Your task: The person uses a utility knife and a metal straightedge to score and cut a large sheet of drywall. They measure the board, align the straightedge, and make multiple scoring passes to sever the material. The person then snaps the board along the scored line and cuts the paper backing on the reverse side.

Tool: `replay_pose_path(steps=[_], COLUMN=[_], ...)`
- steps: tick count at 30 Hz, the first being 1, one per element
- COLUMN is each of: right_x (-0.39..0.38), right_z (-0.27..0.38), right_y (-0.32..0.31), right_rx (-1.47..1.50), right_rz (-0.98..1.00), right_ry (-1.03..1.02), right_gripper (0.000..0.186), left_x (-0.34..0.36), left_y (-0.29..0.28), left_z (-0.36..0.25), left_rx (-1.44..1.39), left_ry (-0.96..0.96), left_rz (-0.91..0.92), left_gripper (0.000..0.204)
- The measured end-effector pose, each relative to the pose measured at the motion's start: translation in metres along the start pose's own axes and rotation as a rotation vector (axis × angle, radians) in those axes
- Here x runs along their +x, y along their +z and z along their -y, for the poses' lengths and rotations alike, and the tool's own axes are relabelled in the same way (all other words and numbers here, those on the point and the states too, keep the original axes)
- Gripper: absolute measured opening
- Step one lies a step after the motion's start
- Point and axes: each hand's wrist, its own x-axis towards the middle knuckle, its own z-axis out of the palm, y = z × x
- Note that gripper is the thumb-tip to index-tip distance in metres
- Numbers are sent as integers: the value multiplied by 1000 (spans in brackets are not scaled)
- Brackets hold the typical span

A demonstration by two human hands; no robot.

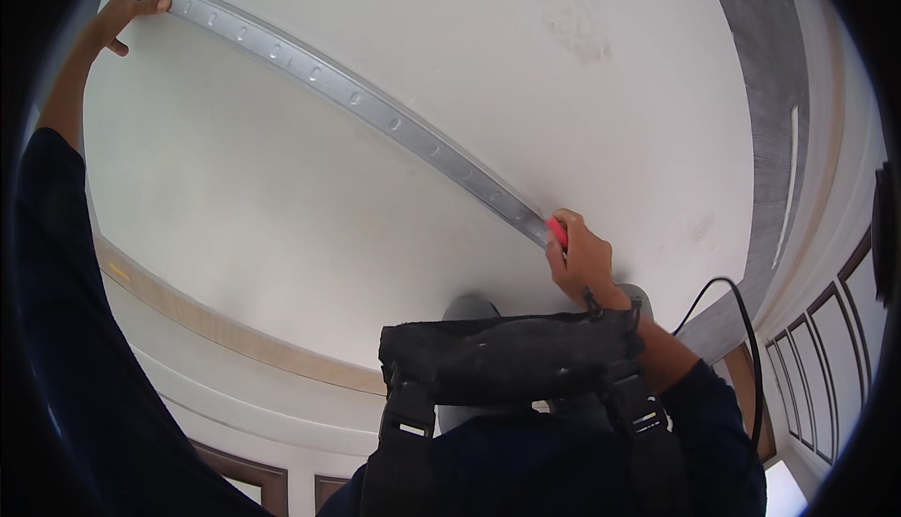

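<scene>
A long galvanized metal channel with a row of oblong slots lies slantwise across a large white board, from the far left down to the middle right. At its far left end my left hand holds it down, thumb stretched along the metal and one finger hanging off the near side. My right hand is closed at the channel's near end, with a small red tool between its fingers. The palm and fingers hide the rest of that tool, and its tip cannot be seen.
Grey floor borders the board on the right. Dark-framed white panels stand at the lower right, near a black cable. A black chest pouch with straps covers the lower middle. Grey smudges mark the board.
</scene>
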Motion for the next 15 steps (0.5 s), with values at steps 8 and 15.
replay_pose_path(steps=[8, 15], right_x=[37, 40], right_z=[-23, -28], right_y=[62, 71], right_rx=[-73, -78], right_rz=[-666, -705], right_ry=[-247, -217], right_gripper=[32, 35], left_x=[-10, -108], left_y=[27, 244], left_z=[17, -149], left_rx=[-278, -544], left_ry=[37, 173], left_rz=[-166, -974], left_gripper=[107, 92])
